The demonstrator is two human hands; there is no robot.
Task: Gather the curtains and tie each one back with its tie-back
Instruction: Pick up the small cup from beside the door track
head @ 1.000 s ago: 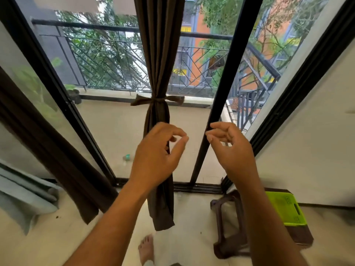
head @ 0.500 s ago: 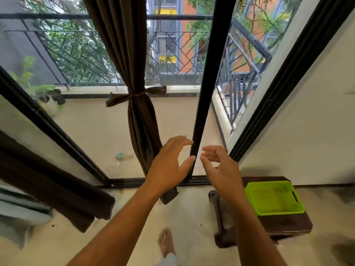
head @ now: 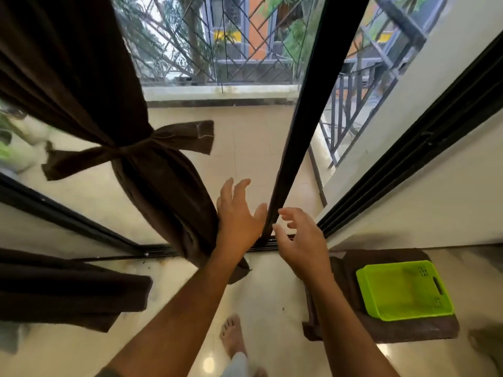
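— Curtain (head: 163,186) is hanging bunched at the glass, its tie-back (head: 128,152) knotted round the middle. She should be checking the knot is holding

— And the hands?

— Left hand (head: 239,221) is hovering just beside the lower folds, fingers spread; right hand (head: 302,246) is hanging loosely curled nearby, gripping nothing
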